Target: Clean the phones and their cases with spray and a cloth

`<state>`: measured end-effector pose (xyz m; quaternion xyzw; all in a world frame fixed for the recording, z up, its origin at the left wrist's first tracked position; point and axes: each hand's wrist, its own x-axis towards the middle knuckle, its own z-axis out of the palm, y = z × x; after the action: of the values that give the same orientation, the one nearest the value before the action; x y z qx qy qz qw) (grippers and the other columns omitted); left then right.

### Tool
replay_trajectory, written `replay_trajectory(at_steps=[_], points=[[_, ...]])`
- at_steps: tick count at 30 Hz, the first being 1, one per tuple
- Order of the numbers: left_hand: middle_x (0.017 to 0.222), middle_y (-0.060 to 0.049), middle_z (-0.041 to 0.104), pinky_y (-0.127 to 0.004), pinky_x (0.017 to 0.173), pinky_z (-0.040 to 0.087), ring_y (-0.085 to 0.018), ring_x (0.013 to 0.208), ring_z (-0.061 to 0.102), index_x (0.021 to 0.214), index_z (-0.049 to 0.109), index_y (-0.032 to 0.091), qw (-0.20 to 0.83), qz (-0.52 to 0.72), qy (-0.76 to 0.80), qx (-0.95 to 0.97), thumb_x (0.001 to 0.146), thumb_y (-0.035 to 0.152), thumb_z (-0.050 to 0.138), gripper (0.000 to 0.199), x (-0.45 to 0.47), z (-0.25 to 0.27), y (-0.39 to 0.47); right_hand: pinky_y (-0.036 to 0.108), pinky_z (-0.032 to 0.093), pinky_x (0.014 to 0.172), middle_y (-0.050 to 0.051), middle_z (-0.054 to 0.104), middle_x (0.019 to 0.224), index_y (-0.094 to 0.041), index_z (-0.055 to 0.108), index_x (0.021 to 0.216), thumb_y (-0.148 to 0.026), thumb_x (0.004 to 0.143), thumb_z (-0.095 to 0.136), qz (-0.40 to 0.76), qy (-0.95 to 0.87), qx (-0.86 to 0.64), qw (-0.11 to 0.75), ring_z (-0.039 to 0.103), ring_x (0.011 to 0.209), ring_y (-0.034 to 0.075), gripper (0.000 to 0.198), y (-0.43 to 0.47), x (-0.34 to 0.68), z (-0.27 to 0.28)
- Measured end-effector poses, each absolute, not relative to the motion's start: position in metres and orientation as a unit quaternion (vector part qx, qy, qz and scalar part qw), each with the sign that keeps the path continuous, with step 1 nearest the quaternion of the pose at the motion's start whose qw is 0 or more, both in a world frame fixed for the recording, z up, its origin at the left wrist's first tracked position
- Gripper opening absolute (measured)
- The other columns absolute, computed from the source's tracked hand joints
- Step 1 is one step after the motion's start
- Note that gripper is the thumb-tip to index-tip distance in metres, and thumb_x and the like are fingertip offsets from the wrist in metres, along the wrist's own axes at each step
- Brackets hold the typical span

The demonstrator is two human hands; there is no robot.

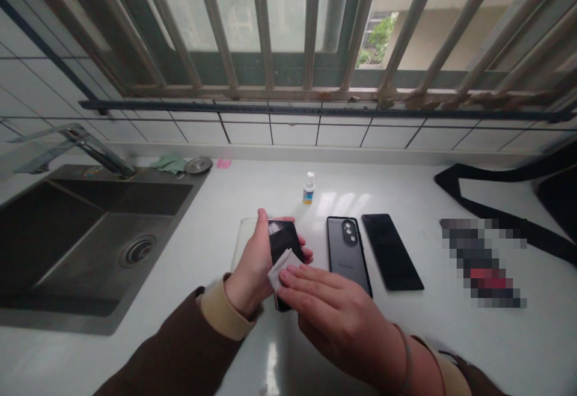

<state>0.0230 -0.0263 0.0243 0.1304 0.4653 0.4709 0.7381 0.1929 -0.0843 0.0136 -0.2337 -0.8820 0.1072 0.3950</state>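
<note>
A dark smartphone (pixel 283 235) lies in my left hand (pixel 256 258), whose thumb runs along one edge while the fingertips show past the other. My right hand (pixel 336 312) presses a folded white cloth (pixel 283 267) against the lower part of its screen. Behind my left hand, a clear phone case (pixel 244 234) rests on the counter, partly covered. A black phone case (pixel 345 255) with a camera cutout lies to the right, its lower end near my right hand. Beside it is a second black phone (pixel 392 252). A small white spray bottle (pixel 308 190) stands upright beyond my hands.
On the left is a dark sink (pixel 112 315) with a chrome faucet (pixel 97 149). A green cloth (pixel 169 163), a metal drain lid (pixel 198 165) and a pink slip (pixel 223 163) sit behind it. A black strap (pixel 491 210) and a blurred-out item (pixel 482 264) lie at right.
</note>
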Motion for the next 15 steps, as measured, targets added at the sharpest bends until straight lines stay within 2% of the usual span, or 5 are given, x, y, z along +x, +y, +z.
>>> replay_trajectory(at_steps=[3,6,10,12,15], points=[[0.076,-0.007,0.073,-0.041,0.058,0.06,-0.029,0.062,0.075,0.117,0.061,0.024,0.722,0.488,0.483,0.088,0.109,0.074,0.031,0.059,0.02,0.031,-0.023,0.038,0.057,0.122,0.012,0.081,0.135,-0.007,0.074,0.131,-0.005,0.103,0.056,0.094,-0.894,-0.213,0.383,0.076,0.131,0.023,0.034,-0.087,0.193,0.016],[0.076,-0.007,0.073,-0.042,0.062,0.061,-0.028,0.063,0.075,0.113,0.064,0.023,0.712,0.503,0.487,0.056,0.109,0.074,0.031,0.061,0.019,0.033,-0.022,0.039,0.056,0.123,0.013,0.08,0.138,-0.005,0.073,0.135,-0.008,0.105,0.059,0.076,-0.898,-0.209,0.38,0.074,0.134,0.025,0.033,-0.087,0.192,0.019],[0.076,-0.012,0.075,-0.041,0.064,0.061,-0.028,0.066,0.076,0.099,0.069,0.015,0.75,0.461,0.473,0.029,0.107,0.078,0.026,0.077,0.022,0.032,-0.025,0.04,0.058,0.122,0.014,0.079,0.139,-0.005,0.071,0.138,-0.006,0.108,0.059,0.049,-0.897,-0.221,0.379,0.073,0.136,0.026,0.033,-0.088,0.194,0.022],[0.079,-0.017,0.077,-0.038,0.07,0.062,-0.027,0.071,0.077,0.095,0.073,0.009,0.772,0.44,0.457,0.033,0.108,0.077,0.024,0.084,0.026,0.031,-0.029,0.042,0.059,0.122,0.016,0.077,0.141,-0.003,0.07,0.139,-0.005,0.107,0.059,0.036,-0.889,-0.234,0.391,0.072,0.138,0.027,0.034,-0.088,0.197,0.021],[0.093,-0.02,0.081,-0.036,0.087,0.062,-0.025,0.085,0.079,0.103,0.077,0.005,0.803,0.438,0.398,0.071,0.111,0.071,0.028,0.083,0.034,0.028,-0.038,0.045,0.059,0.122,0.019,0.075,0.144,-0.002,0.068,0.142,-0.004,0.104,0.065,0.022,-0.869,-0.267,0.416,0.068,0.142,0.028,0.038,-0.087,0.201,0.018]])
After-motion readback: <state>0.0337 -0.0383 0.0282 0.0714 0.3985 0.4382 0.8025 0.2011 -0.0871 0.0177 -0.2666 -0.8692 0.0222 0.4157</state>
